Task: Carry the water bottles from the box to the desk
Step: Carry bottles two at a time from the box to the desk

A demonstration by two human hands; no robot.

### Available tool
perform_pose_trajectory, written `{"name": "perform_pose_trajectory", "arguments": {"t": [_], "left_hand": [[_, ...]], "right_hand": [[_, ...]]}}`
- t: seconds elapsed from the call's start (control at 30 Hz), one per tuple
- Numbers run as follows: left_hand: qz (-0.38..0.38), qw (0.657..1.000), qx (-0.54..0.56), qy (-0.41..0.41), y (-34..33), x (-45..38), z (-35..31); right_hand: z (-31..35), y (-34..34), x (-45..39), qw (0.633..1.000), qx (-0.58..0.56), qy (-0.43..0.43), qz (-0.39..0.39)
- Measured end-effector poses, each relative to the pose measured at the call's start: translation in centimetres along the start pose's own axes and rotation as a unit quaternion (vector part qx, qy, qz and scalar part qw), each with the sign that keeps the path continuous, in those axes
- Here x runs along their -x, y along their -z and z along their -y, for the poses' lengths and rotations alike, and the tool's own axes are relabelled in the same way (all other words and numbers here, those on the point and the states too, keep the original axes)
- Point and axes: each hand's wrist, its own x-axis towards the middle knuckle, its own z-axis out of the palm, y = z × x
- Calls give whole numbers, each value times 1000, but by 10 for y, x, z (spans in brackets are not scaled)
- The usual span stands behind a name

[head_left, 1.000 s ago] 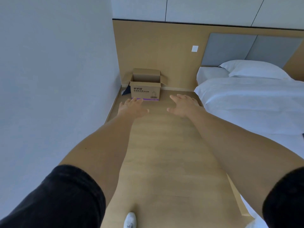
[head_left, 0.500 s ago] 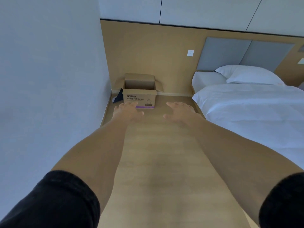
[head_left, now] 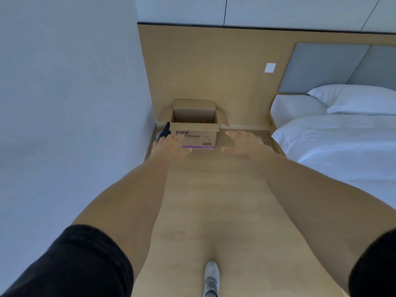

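1. At the far end of the wooden floor [head_left: 205,211], the cardboard box [head_left: 194,129] stands in the corner where the grey side wall [head_left: 64,103] meets the wood-panelled back wall [head_left: 214,71]. It looks larger and closer than half a second ago, and more of its inside shows.
2. Both arms stay stretched forward. The left hand [head_left: 169,146] now overlaps the box's lower left front in the picture (whether it touches the cardboard I cannot tell), where before it sat below the box.
3. The right hand [head_left: 244,144] hangs just to the right of the box, apart from it.
4. Each grip is spread, fingers straight and relaxed, holding nothing.
5. A grey shoe [head_left: 211,279] has come into view at the bottom edge; half a second ago none showed.
6. The box's flaps stand open. Inside, only bare cardboard walls and a small reddish speck near the bottom can be seen; the water bottles cannot be made out from here.
7. A dark object [head_left: 164,130] lies on the floor against the box's left side.
8. The bed [head_left: 342,151] with white sheets and a pillow [head_left: 360,99] lies to the right.
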Motion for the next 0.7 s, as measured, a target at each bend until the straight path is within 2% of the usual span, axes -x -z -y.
{"name": "perform_pose_trajectory", "arguments": {"t": [0.2, 0.47, 0.7], "left_hand": [[10, 999, 15, 30, 10, -107, -9], [-10, 999, 24, 25, 26, -233, -14], [25, 999, 15, 22, 14, -347, -8]], "right_hand": [[-20, 18, -121, 1000, -14, 13, 17], [-34, 45, -253, 999, 2, 20, 26], [-42, 47, -357, 999, 1, 7, 45]]}}
